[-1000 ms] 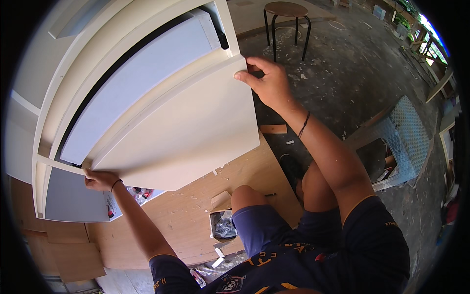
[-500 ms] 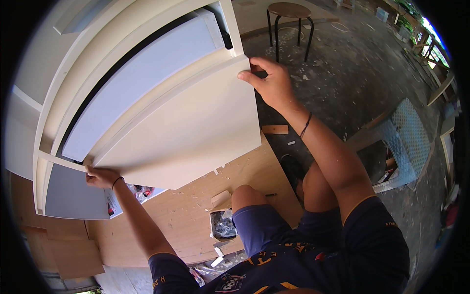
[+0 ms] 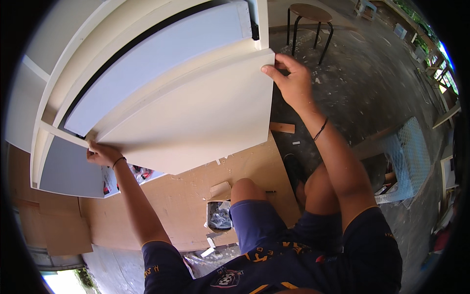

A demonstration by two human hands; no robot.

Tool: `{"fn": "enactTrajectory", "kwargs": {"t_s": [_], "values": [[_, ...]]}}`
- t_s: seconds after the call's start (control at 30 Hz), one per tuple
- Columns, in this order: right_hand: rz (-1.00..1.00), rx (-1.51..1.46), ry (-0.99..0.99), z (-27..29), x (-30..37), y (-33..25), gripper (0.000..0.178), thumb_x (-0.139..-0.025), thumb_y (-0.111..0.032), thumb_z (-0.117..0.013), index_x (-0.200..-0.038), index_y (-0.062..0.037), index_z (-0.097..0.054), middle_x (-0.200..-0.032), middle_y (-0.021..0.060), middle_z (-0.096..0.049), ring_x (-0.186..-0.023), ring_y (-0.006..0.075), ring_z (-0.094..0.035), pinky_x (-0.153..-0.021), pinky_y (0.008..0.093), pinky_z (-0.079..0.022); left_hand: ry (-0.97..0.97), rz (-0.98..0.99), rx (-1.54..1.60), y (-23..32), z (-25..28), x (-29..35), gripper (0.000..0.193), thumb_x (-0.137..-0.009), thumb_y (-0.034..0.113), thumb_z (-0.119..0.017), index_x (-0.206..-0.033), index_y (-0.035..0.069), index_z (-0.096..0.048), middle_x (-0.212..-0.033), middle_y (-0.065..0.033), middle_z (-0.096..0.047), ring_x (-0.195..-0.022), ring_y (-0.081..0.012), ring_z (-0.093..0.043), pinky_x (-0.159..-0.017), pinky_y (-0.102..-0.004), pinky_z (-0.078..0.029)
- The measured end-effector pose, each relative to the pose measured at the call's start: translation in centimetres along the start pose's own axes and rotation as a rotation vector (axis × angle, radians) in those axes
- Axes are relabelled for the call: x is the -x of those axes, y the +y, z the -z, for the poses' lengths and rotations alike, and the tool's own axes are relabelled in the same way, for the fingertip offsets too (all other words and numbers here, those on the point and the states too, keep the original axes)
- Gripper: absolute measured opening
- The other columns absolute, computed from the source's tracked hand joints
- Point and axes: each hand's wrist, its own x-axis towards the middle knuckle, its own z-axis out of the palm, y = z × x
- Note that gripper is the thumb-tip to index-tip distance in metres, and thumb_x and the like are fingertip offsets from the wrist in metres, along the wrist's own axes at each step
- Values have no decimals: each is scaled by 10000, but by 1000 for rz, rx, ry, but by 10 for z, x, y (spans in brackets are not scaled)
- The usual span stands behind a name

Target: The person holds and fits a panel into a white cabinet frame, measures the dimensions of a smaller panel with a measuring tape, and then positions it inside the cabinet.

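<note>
A large cream flat panel (image 3: 200, 115) stands at the front of a white cabinet frame (image 3: 261, 24), below a pale drawer (image 3: 161, 66) with dark gaps around it. My right hand (image 3: 293, 81) pinches the panel's upper right corner, thumb on the face and fingers behind the edge. At the far lower left end, my left hand (image 3: 104, 155) has its fingers closed at the panel's corner, close beside the cabinet's frame. Part of that grip is hidden. The panel's back side does not show.
Beneath the panel lies a brown wooden board (image 3: 181, 198). A small container (image 3: 219, 215) with plastic bags stands near my knee. Right of me is a blue plastic stool (image 3: 413, 152); a round stool (image 3: 311, 13) stands farther off. A wood strip (image 3: 282, 128) lies on the floor.
The view has shifted, so the cabinet, panel and my hands appear slightly higher, and the right side farther right. Both hands keep their places on the panel.
</note>
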Motion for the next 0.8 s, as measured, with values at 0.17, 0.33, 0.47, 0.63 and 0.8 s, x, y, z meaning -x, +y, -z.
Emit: {"fn": "enactTrajectory", "kwargs": {"t_s": [0.17, 0.33, 0.47, 0.63, 0.8], "values": [[-28, 21, 22, 1, 1, 8, 312, -730, -177, -748, -966, -3, -639, -808, 87, -677, -740, 143, -636, -665, 266, -490, -31, -3, 62, -6, -2, 1, 527, -857, 358, -567, -1070, -95, -403, -988, -186, -478, -878, -233, -479, -779, -333, -411], [-51, -53, 1, 6, -4, 15, 296, -742, -174, -737, -963, -4, -638, -790, 73, -676, -726, 120, -631, -669, 250, -481, -36, 0, 94, 4, -7, 9, 514, -849, 347, -555, -1067, -88, -389, -991, -176, -456, -883, -224, -468, -765, -320, -416], [-38, -79, -13, -1, -6, 17, 284, -751, -157, -727, -970, -1, -634, -822, 67, -675, -737, 109, -618, -681, 247, -479, -4, -44, 82, -11, -3, -1, 487, -848, 333, -559, -1041, -88, -409, -966, -167, -453, -859, -226, -468, -782, -334, -410], [-136, -147, -52, -3, -3, 8, 296, -782, -128, -715, -1009, 32, -613, -881, 62, -639, -793, 115, -596, -627, 239, -492, 56, -154, -110, -24, 3, -8, 472, -827, 321, -580, -1034, -76, -431, -966, -158, -450, -869, -238, -452, -808, -359, -378], [-153, -42, -54, 9, -3, 11, 332, -832, -111, -659, -1104, 59, -574, -1007, 121, -639, -878, 155, -620, -699, 286, -540, 85, -153, -60, -14, -7, 2, 453, -825, 342, -569, -1001, -57, -447, -941, -160, -500, -854, -240, -479, -802, -353, -390]]}}
